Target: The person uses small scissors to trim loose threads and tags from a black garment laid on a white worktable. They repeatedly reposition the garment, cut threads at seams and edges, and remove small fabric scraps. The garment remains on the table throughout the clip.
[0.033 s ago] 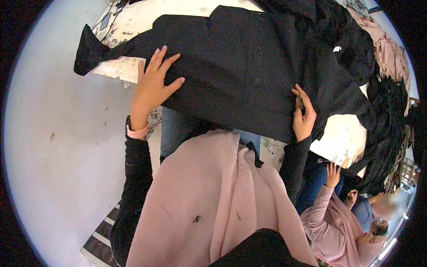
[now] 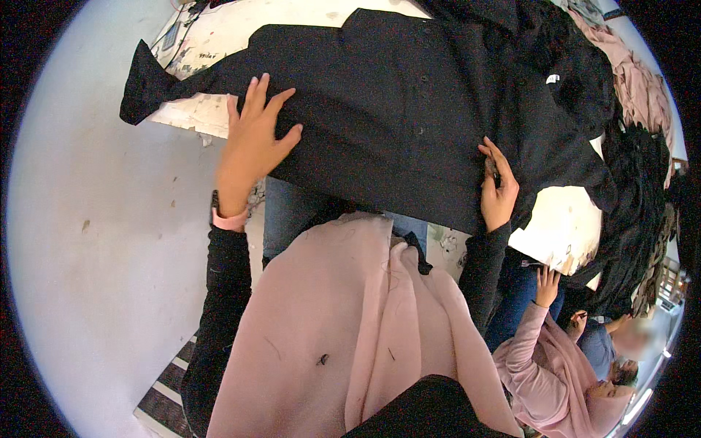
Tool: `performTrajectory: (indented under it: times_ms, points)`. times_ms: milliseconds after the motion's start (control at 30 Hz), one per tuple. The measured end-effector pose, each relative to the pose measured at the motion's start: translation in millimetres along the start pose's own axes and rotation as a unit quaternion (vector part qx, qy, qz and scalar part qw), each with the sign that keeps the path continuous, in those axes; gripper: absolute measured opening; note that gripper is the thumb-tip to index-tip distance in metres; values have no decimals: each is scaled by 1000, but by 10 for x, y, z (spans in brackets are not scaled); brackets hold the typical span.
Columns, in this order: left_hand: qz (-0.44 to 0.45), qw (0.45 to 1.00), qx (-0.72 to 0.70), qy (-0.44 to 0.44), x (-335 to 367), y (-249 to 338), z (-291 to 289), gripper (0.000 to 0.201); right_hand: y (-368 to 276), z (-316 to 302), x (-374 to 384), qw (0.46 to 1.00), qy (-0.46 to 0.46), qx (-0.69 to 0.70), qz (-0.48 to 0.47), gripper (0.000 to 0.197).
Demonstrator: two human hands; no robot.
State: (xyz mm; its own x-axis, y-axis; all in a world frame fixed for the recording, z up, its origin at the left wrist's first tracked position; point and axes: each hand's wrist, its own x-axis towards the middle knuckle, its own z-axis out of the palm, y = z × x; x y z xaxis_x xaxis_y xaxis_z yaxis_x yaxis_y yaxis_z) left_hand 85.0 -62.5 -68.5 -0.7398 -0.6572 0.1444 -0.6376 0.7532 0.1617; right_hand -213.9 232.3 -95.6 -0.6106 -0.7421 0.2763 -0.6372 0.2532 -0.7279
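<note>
A black buttoned garment (image 2: 365,109) lies spread over the white table, its row of buttons running down the middle. My left hand (image 2: 253,142) rests on its left part with the fingers spread, holding nothing. Near the garment's lower right edge, my right hand (image 2: 499,193) is curled on its side. A small dark thing (image 2: 496,175) shows between its thumb and fingers; its kind is hidden. A narrow black end of cloth (image 2: 142,84) hangs past the table's left corner.
More black garments (image 2: 628,219) are heaped to the right, with pink cloth (image 2: 635,66) behind them. A bare patch of white table (image 2: 558,226) shows beside a co-worker's hand (image 2: 547,285). At the far left corner are a small device (image 2: 171,35) and a cable.
My left wrist has shifted very slightly to the right. The garment and my right hand look the same.
</note>
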Motion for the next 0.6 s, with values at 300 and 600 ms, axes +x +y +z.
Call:
performTrajectory:
  times_ms: [300, 600]
  points:
    - [330, 931, -139, 65, 418, 1055, 122, 32, 31, 63, 107, 998, 38, -23, -41, 38]
    - [342, 912, -225, 11, 181, 925, 152, 15, -703, 149, 52, 993, -10, -109, -53, 36]
